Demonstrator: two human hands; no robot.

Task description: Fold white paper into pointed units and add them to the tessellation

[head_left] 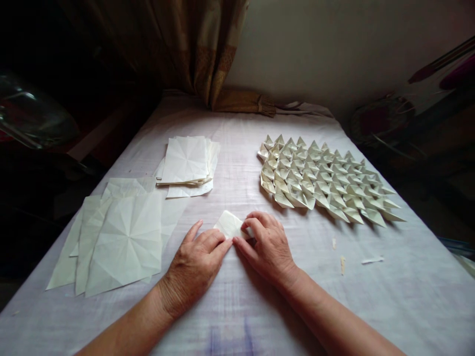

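Observation:
A small piece of folded white paper (pixel 227 223) lies flat on the cloth between my two hands. My left hand (pixel 198 252) pinches its left lower edge with the thumb and fingers drawn together, one finger sticking out to the side. On the right, my right hand (pixel 265 242) grips the other side, its thumb at the near edge and curled fingers on top. Both thumb tips nearly meet at the near edge. The fingers cover part of the paper, so its full shape is hidden.
Creased white sheets (pixel 126 242) lie spread at the left, with a stack of smaller creased squares (pixel 185 160) behind. Rows of folded paper boats (pixel 319 178) stand at the right. Paper scraps (pixel 342 265) lie nearer. A curtain (pixel 208 54) hangs onto the back of the cloth-covered table (pixel 237 133).

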